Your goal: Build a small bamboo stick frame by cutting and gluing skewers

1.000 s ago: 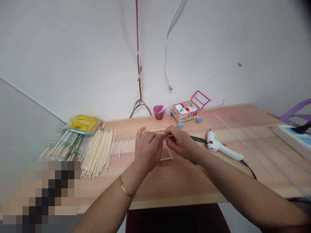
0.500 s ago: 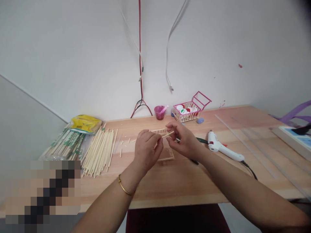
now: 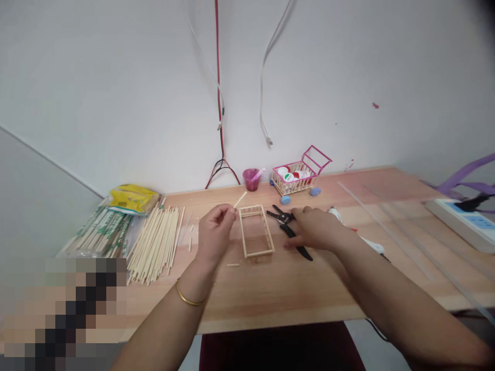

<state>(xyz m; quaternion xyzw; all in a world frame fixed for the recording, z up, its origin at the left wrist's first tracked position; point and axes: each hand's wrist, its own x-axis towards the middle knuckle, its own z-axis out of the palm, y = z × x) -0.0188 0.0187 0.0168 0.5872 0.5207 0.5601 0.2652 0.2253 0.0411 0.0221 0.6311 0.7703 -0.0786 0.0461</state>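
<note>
My left hand (image 3: 215, 234) pinches a short wooden stick (image 3: 241, 199), which points up and to the right from the fingertips. Right of it, a small rectangular frame of wooden sticks (image 3: 271, 242) lies on the table, with short crosspieces along its far and right sides. My right hand (image 3: 315, 228) is over black-handled cutters (image 3: 285, 218), thumb and fingers apart at the handles; no closed grip shows. The cutters' jaws point left, towards the frame. Behind my right hand, a white glue gun (image 3: 373, 244) is partly hidden.
Loose sticks (image 3: 154, 245) and bagged sticks (image 3: 96, 226) lie left, beside a yellow packet (image 3: 133, 198). A pink cup (image 3: 251, 180) and a small stick cart (image 3: 296, 180) holding round caps stand at the back. A power strip (image 3: 464, 219) is at right. Stick offcuts (image 3: 233, 265) lie near the frame.
My hands have parted: the left moved left, keeping the stick, and the right moved right and down to the cutters. The stick frame is now uncovered, and the view has shifted slightly.
</note>
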